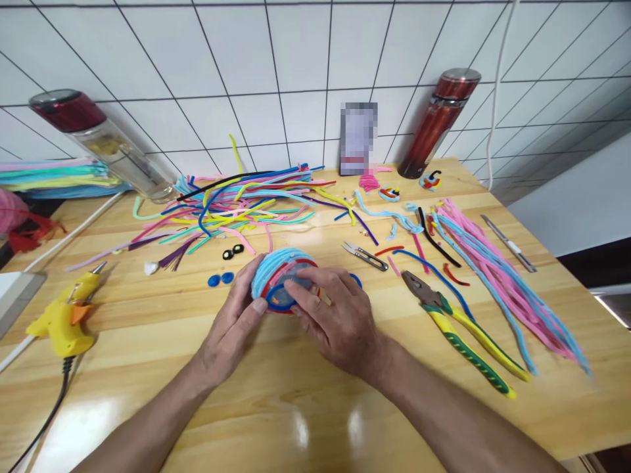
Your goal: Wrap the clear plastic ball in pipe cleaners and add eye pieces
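A round ball wrapped in light blue pipe cleaners (pixel 279 270), with red and dark blue rings on its near face, rests on the wooden table (pixel 276 394). My left hand (pixel 235 322) cups its left side with the thumb against the rings. My right hand (pixel 332 315) grips it from the right, fingertips pressed on the ringed face. A short blue loop (pixel 355 280) peeks out behind my right hand.
A yellow glue gun (pixel 66 315) lies at the left, pliers (pixel 458 328) and small snips (pixel 365 255) to the right. Loose pipe cleaners (pixel 236 203) spread behind, pink and blue ones (pixel 493 269) at the right. Two bottles (pixel 438 121) stand by the tiled wall.
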`<control>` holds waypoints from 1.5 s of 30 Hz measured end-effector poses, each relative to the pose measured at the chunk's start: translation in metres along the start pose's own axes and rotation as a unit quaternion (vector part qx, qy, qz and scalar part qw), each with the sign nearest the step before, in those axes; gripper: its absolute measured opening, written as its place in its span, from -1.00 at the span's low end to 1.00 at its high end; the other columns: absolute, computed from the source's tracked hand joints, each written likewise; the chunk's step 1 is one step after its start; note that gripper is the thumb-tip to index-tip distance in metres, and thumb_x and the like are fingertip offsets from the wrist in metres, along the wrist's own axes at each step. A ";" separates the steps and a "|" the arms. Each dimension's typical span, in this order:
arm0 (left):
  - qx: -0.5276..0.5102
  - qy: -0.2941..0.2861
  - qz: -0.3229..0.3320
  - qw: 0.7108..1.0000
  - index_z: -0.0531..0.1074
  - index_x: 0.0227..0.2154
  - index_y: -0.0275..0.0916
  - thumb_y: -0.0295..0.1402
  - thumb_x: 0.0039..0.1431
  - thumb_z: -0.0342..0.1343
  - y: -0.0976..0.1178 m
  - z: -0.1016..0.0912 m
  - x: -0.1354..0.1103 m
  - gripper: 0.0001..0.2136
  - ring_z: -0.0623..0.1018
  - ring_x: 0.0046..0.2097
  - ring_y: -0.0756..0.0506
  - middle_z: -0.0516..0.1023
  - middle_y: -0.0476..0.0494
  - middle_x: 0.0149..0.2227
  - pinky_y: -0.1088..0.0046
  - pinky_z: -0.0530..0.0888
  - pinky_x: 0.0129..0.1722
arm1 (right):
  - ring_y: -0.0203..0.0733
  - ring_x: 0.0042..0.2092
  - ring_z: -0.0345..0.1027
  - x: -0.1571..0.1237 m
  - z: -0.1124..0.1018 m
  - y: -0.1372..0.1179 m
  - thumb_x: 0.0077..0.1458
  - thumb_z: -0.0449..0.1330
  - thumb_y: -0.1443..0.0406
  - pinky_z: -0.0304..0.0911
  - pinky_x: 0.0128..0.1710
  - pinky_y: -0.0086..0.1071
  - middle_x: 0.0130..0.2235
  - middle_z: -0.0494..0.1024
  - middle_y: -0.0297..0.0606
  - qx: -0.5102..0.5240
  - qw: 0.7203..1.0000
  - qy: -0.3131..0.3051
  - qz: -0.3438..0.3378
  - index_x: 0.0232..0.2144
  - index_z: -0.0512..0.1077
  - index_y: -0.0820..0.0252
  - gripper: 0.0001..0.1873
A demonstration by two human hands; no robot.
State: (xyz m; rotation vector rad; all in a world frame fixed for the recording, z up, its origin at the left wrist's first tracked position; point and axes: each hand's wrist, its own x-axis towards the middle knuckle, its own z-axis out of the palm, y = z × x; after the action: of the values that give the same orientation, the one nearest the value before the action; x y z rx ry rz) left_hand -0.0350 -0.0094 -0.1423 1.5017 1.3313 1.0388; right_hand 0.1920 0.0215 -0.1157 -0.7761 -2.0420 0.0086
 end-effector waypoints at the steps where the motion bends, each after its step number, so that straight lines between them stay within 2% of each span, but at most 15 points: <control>1: -0.003 -0.001 0.000 1.000 0.00 0.51 0.02 -0.06 0.43 0.04 0.001 0.000 0.000 -0.33 0.13 0.52 -0.30 0.09 -0.12 0.53 0.06 0.06 0.52 | -0.06 0.01 0.51 0.000 0.000 0.000 0.33 0.19 0.36 0.48 0.05 -0.16 0.01 0.63 -0.01 0.002 1.000 0.000 0.001 0.08 0.51 0.23 -0.70; 9: -0.006 -0.009 -0.008 1.000 0.02 0.50 0.01 -0.07 0.43 0.03 0.005 0.001 0.001 -0.34 0.13 0.51 -0.31 0.10 -0.12 0.53 0.05 0.06 0.52 | -0.05 0.01 0.50 0.000 0.001 0.001 0.32 0.19 0.37 0.49 0.04 -0.15 0.01 0.62 0.00 0.006 1.000 0.008 -0.005 0.08 0.51 0.25 -0.70; 16: 0.010 -0.005 0.007 1.000 0.04 0.50 0.03 -0.08 0.43 0.04 0.004 0.000 0.002 -0.35 0.14 0.51 -0.30 0.13 -0.09 0.52 0.06 0.05 0.52 | -0.06 0.03 0.50 -0.001 0.001 0.002 0.33 0.18 0.38 0.48 0.06 -0.15 0.02 0.61 -0.03 0.002 1.000 0.002 -0.005 0.09 0.51 0.20 -0.69; 22: 0.012 -0.003 0.019 1.000 0.09 0.48 0.04 -0.06 0.42 0.04 0.007 0.001 0.002 -0.38 0.13 0.51 -0.30 0.14 -0.07 0.51 0.07 0.06 0.52 | -0.04 0.02 0.50 0.001 0.002 0.002 0.31 0.21 0.40 0.49 0.05 -0.13 -0.01 0.62 0.05 0.006 1.000 0.013 -0.020 0.07 0.50 0.30 -0.70; 29: 0.011 -0.008 0.015 1.000 0.09 0.47 0.01 -0.04 0.41 0.05 0.007 0.002 0.005 -0.36 0.14 0.51 -0.31 0.15 -0.09 0.51 0.05 0.08 0.51 | -0.06 0.04 0.51 0.000 0.000 0.002 0.35 0.16 0.36 0.49 0.04 -0.12 0.04 0.61 -0.03 -0.002 1.000 -0.006 -0.017 0.14 0.49 0.15 -0.66; 35: 0.008 -0.007 0.020 1.000 0.07 0.49 -0.04 -0.04 0.42 0.03 0.008 0.002 0.005 -0.35 0.14 0.51 -0.30 0.12 -0.13 0.51 0.07 0.08 0.51 | -0.04 0.04 0.50 0.001 0.001 0.001 0.34 0.17 0.38 0.49 0.03 -0.11 0.02 0.62 0.01 0.000 1.000 0.003 -0.023 0.10 0.50 0.23 -0.68; 40: 0.023 -0.009 0.028 0.999 0.11 0.47 -0.05 -0.03 0.42 0.04 0.008 0.001 0.006 -0.36 0.11 0.52 -0.31 0.12 -0.13 0.52 0.06 0.06 0.52 | -0.06 0.03 0.51 0.000 0.001 0.001 0.35 0.17 0.36 0.49 0.03 -0.12 0.04 0.61 -0.05 -0.004 1.000 -0.003 -0.013 0.11 0.50 0.14 -0.68; 45: 0.013 -0.014 0.035 0.999 0.12 0.47 -0.04 -0.04 0.42 0.03 0.005 0.001 0.007 -0.37 0.13 0.51 -0.29 0.13 -0.13 0.51 0.08 0.05 0.52 | -0.04 0.02 0.49 0.001 0.001 0.001 0.33 0.17 0.38 0.49 0.01 -0.13 0.01 0.61 0.00 -0.001 1.000 0.010 -0.021 0.10 0.50 0.21 -0.68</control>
State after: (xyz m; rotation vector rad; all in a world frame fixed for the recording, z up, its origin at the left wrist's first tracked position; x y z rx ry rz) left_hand -0.0315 -0.0025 -0.1376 1.5860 1.2858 1.0443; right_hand 0.1915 0.0233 -0.1162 -0.7320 -2.0392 -0.0260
